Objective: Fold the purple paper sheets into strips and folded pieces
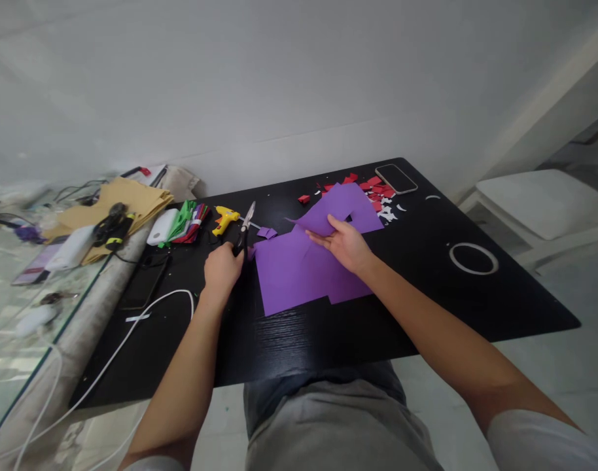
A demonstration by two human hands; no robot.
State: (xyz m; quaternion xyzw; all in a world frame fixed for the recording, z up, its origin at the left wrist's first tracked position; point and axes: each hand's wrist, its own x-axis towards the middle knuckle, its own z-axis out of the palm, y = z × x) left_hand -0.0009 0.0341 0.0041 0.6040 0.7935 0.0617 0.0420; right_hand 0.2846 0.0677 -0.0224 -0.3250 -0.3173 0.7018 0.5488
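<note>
My left hand (222, 269) is closed round the black handles of a pair of scissors (247, 219), whose blades point up and away, slightly parted. Under the thumb of my right hand (347, 244) lies a purple paper sheet (323, 212). Its left edge is raised, with my fingers along the near edge. This sheet has a small dark cut-out in it. More purple paper (289, 278) lies flat on the table below my right hand. Small purple paper pieces (267, 232) rest beside the scissors' blades.
Behind the purple sheet are red scraps (377, 190), white scraps (388, 213) and a phone (397, 178). A tape ring (474, 258) lies right. Left are a yellow glue gun (225, 220), folded coloured bundles (186, 221), a dark phone (146, 282) and a white cable (146, 311).
</note>
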